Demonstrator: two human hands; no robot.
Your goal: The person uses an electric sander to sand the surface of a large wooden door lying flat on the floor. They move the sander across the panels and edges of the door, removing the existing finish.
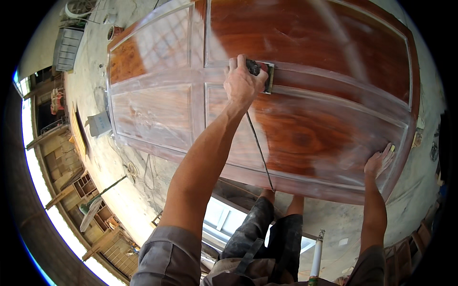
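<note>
My left hand (pixel 242 82) is wrapped round a dark-topped electric sander (pixel 268 78), which rests on the middle rail of a large wooden door (pixel 195 102). A dark power cord (pixel 257 143) runs from the sander down toward my legs. Far to the right, my right hand (pixel 379 162) lies on the door near its lower right corner, with its fingers stretched out. Something small and yellowish shows at those fingertips; I cannot tell what it is. Reddish-brown grain shows on parts of the door, and whitish dust covers its rails and mouldings.
Left of the door, a cardboard box (pixel 99 124) and coiled cord (pixel 131 169) lie on the concrete floor. A grey crate (pixel 68 47) and a small bucket (pixel 113 32) stand farther back. Wooden shelving (pixel 62 167) lines the left side. A cigarette (pixel 317 255) juts up from the lower edge.
</note>
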